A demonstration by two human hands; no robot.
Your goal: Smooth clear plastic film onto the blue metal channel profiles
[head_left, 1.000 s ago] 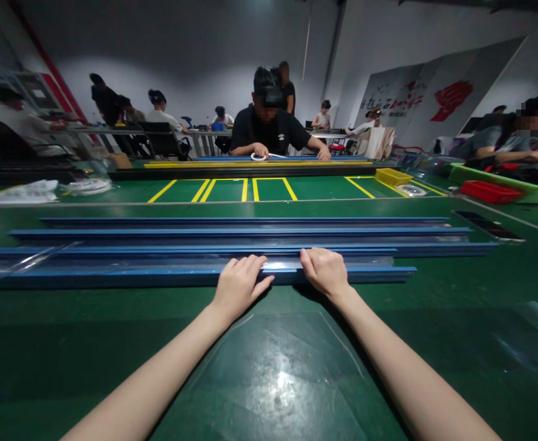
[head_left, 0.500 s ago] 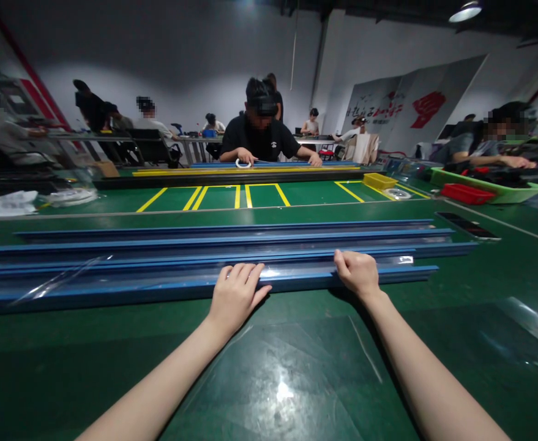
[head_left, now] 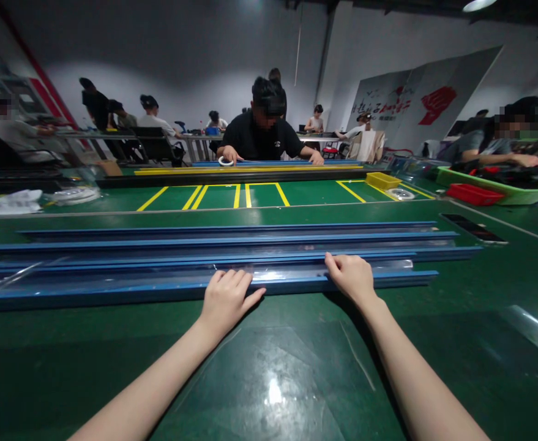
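Several long blue rails lie side by side across the green table (head_left: 269,380). Clear film (head_left: 287,271) lies along the top of the nearest blue rail (head_left: 112,293). My left hand (head_left: 226,299) rests on that rail near its middle, fingers stretched flat over the film. My right hand (head_left: 351,277) sits further right on the same rail, fingers curled over its top edge and pressing the film.
A person in a black shirt (head_left: 264,138) works opposite at a yellow and blue rail. A yellow tray (head_left: 381,180), a red tray (head_left: 473,193) and a green bin (head_left: 516,193) stand at the right. A dark phone (head_left: 473,228) lies near the rails' right ends. White bags (head_left: 11,201) lie far left.
My right hand slid right along the nearest rail, from beside my left hand, then came back slightly. My left hand stayed flat near the middle.
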